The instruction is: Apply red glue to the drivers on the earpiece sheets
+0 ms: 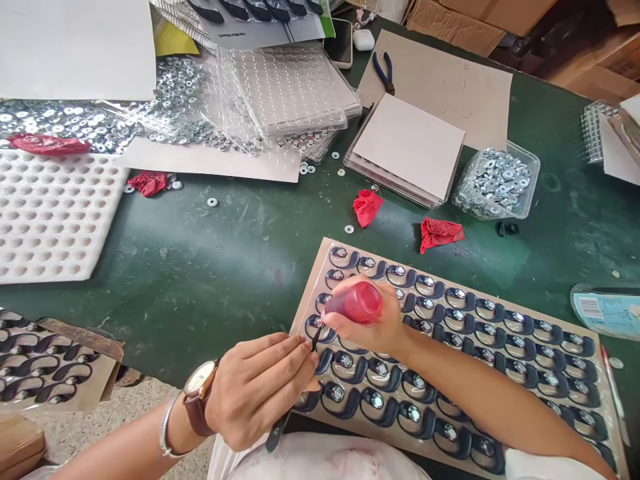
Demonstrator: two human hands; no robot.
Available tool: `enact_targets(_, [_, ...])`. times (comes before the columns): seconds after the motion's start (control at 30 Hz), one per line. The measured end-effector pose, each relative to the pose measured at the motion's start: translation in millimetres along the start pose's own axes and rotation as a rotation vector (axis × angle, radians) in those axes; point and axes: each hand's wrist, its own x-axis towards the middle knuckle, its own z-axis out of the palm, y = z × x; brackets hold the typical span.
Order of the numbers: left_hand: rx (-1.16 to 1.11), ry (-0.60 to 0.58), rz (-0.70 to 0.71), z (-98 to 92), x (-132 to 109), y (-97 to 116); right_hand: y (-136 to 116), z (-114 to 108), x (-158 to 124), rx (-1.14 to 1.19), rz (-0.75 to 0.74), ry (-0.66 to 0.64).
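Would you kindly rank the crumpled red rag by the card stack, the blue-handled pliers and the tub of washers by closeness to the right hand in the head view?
From the right hand, which holds a red bottle:
1. Crumpled red rag, just beyond the hand.
2. Tub of washers, farther, to the right.
3. Blue-handled pliers, far back on the table.

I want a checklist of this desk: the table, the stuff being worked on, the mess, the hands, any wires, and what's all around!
Surface: green table, scuffed and speckled.
Job's things: cardboard sheet with rows of dark curved parts; red bottle; thin black tool.
Clutter: loose washers, tub of washers, red scraps, pliers, clear trays, white foam tray.
Grippers: right hand grips the red bottle; left hand, watch on wrist, pinches the thin black tool.
Cables: nothing seen.
Surroundings: cardboard boxes behind the table.
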Motion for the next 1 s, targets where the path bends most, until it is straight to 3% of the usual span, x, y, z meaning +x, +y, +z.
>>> enact_targets(0.53, [-0.103, -0.07, -0.09, -10.1, 15, -7, -3, -1, 3, -0.03, -0.02, 0.1])
enact_targets(1.0, [-0.214, -0.021, -0.182, -8.8, 17, -10, -6, -4, 6, -0.085, 0.08, 0.031])
